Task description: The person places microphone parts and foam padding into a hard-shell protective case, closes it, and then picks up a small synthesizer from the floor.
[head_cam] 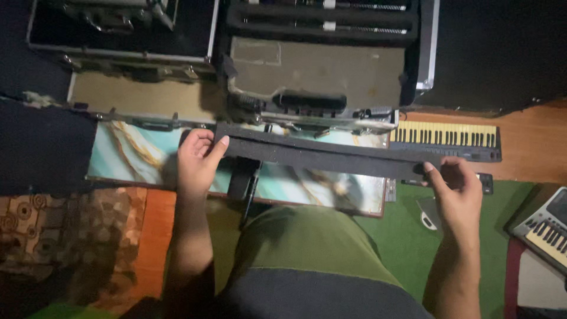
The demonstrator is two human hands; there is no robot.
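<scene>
A long black foam strip [322, 155] stretches across the middle of the head view, held level at both ends. My left hand [196, 160] pinches its left end, thumb on top. My right hand [456, 188] grips its right end. The strip hangs above a low marble-patterned table [136, 155] in teal and white. Beyond it lie two open equipment cases: one [319, 71] with a tan foam bed and microphones in slots, another [121, 35] at the far left. My knees in green cloth [307, 242] fill the lower middle.
A small keyboard [449, 140] with yellowish keys lies on the wooden floor at the right. Another keyboard [546, 230] sits at the right edge on a green mat [401, 242]. A patterned rug [65, 236] covers the lower left. A dark object [243, 180] stands on the table under the strip.
</scene>
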